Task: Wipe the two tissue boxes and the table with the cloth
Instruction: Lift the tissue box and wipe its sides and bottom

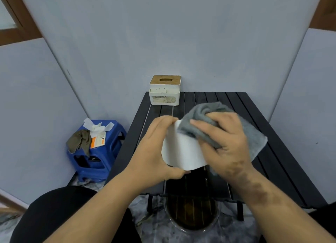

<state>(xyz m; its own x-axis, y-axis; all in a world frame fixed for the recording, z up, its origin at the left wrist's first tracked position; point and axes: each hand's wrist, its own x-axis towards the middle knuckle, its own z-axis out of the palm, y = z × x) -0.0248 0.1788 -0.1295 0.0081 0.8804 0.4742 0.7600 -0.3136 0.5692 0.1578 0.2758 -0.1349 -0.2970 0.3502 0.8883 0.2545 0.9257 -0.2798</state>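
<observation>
White tissue box being held up and wiped with grey cloth above the counter.

The black slatted counter point(254, 126) is being viewed from above, set against a pale wall. A blue stool point(101, 151) is standing to its left, loaded with a brownish rag point(80, 141) and a crumpled tissue pack point(98, 131). The white tissue box point(181, 150) is being gripped, tilted, clear of the counter, by the left hand point(156, 148), fingers closed around its left side and thumb under its near edge. The grey cloth point(203, 115) is being bunched in the right hand point(227, 142), fingers curled tight on it, and pressed against the box's upper right. A second tissue box with a wooden lid point(165, 91) is sitting upright at the counter's far left corner, well apart from both hands.
</observation>
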